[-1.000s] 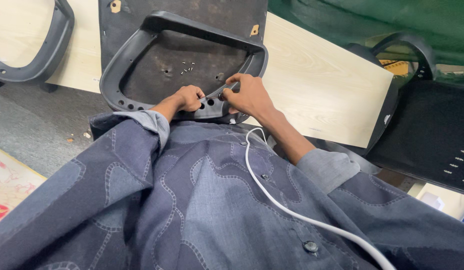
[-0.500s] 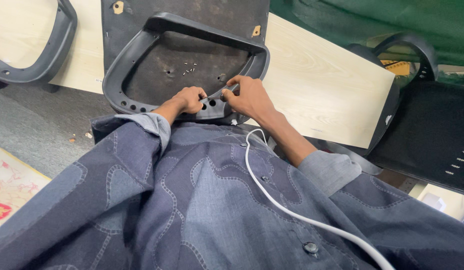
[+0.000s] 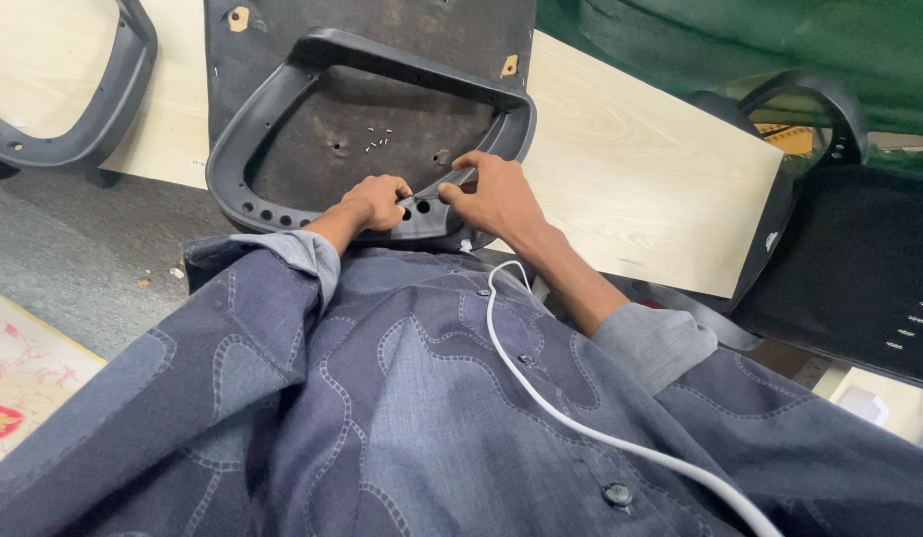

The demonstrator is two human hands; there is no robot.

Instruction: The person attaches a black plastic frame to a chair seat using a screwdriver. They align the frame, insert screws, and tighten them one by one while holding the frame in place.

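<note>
A black plastic armrest loop (image 3: 253,129) lies on the dark underside of a chair seat (image 3: 382,40) on a pale wooden board. My left hand (image 3: 370,202) curls over the loop's near edge by a row of holes (image 3: 414,208), fingertips at the tip of a thin grey tool (image 3: 450,183). My right hand (image 3: 491,194) grips that tool and points it left at the holes. Several small screws (image 3: 378,142) lie loose on the seat underside inside the loop.
A second black armrest loop (image 3: 103,109) lies at the far left on the pale wooden board (image 3: 641,169). A black mesh chair back (image 3: 859,268) stands at the right. A white cable (image 3: 581,423) runs across my blue patterned shirt. Grey carpet (image 3: 74,249) lies to the left.
Both hands have stayed at the near edge of the armrest loop with only small finger movement. The view has shifted slightly.
</note>
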